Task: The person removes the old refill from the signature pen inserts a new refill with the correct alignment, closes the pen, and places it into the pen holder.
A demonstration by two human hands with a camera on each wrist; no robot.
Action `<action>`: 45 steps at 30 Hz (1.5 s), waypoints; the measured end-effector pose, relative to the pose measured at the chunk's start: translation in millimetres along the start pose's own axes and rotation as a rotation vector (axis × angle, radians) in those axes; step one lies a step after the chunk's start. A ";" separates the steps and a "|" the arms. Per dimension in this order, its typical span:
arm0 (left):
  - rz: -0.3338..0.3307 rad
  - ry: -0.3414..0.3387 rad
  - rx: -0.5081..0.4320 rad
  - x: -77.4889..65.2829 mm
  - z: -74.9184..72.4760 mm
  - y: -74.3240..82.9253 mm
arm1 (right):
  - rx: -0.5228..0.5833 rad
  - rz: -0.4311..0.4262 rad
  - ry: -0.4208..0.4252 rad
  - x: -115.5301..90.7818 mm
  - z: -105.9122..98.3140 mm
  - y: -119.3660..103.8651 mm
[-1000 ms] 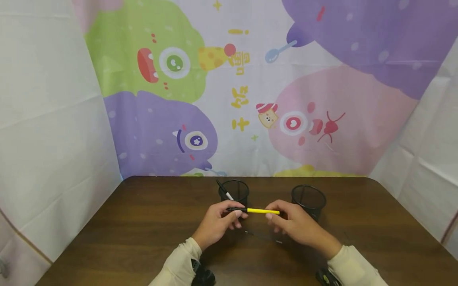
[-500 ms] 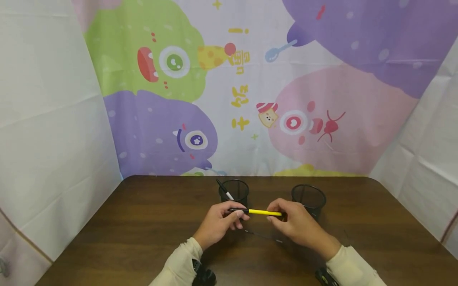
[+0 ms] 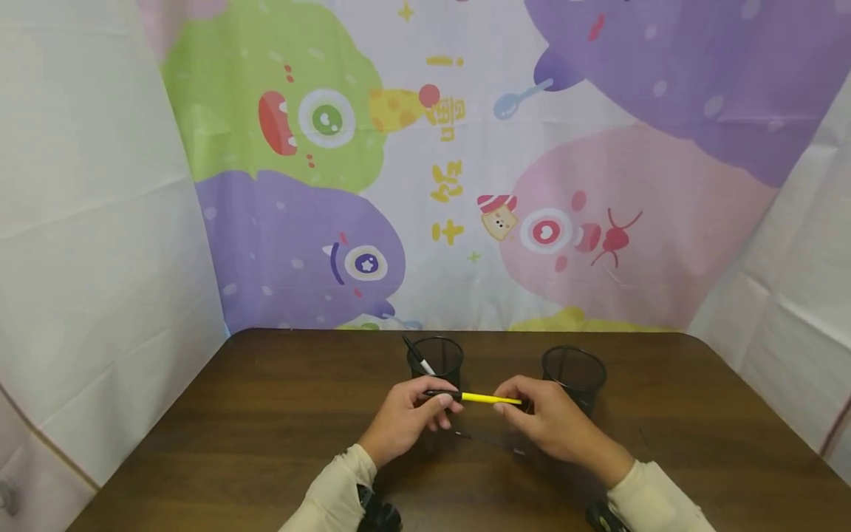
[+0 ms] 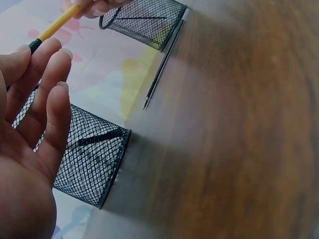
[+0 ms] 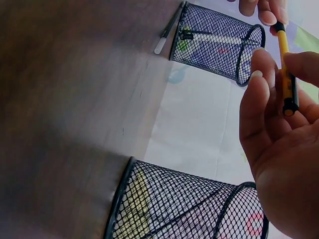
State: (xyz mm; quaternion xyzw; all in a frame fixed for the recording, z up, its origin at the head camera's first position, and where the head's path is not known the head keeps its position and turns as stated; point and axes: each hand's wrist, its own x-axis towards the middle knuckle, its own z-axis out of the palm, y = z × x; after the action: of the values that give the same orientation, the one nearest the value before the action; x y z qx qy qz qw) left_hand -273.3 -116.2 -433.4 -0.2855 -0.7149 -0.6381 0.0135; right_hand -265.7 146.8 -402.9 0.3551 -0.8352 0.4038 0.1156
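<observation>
A pen with a yellow barrel and black grip section (image 3: 488, 398) is held level between both hands. My left hand (image 3: 404, 415) pinches its black end between thumb and index finger, the other fingers loosely bent. My right hand (image 3: 557, 421) pinches the yellow end with its thumb and fingers; the right wrist view shows the barrel's black-rimmed end (image 5: 289, 108) past the thumb. Below the hands, a thin dark pen refill (image 4: 163, 67) lies on the table, its metal tip toward the left.
Behind the left hand stands a black mesh pen holder (image 3: 455, 362) with a black-and-white marker (image 3: 415, 353) leaning in it. A second mesh pen holder (image 3: 601, 367) stands behind the right hand. Under everything is a dark wooden table (image 3: 279, 414), with a cartoon-print cloth (image 3: 439, 281) behind.
The yellow barrel looks slightly turned at its right end, and the right fingers have shifted a little along it. Both hands stay nearly in place. The refill has not moved.
</observation>
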 end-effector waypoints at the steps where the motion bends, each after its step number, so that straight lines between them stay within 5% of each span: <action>1: 0.002 -0.002 0.000 -0.5 0.2 0.1 | 0.025 0.016 -0.011 -0.6 -0.1 -0.5; 15: 0.020 -0.014 -0.016 0.1 0.1 0.9 | 0.139 0.106 -0.066 -0.4 -0.7 -3.4; 29: 0.018 -0.029 -0.011 0.7 1.0 2.5 | 0.149 0.103 -0.052 0.6 -1.9 -2.3; 37: 0.020 -0.014 0.016 0.9 0.5 0.5 | -0.067 -0.060 0.021 1.6 0.8 -0.5; 45: 0.005 -0.020 0.014 0.1 0.7 0.4 | -0.098 -0.046 0.011 0.8 2.0 -0.8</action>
State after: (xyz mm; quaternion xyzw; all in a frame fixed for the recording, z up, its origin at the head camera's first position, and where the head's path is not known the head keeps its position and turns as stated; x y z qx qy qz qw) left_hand -273.0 -115.5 -433.1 -0.2935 -0.7186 -0.6303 0.0103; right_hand -265.5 144.6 -403.3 0.3657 -0.8451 0.3613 0.1465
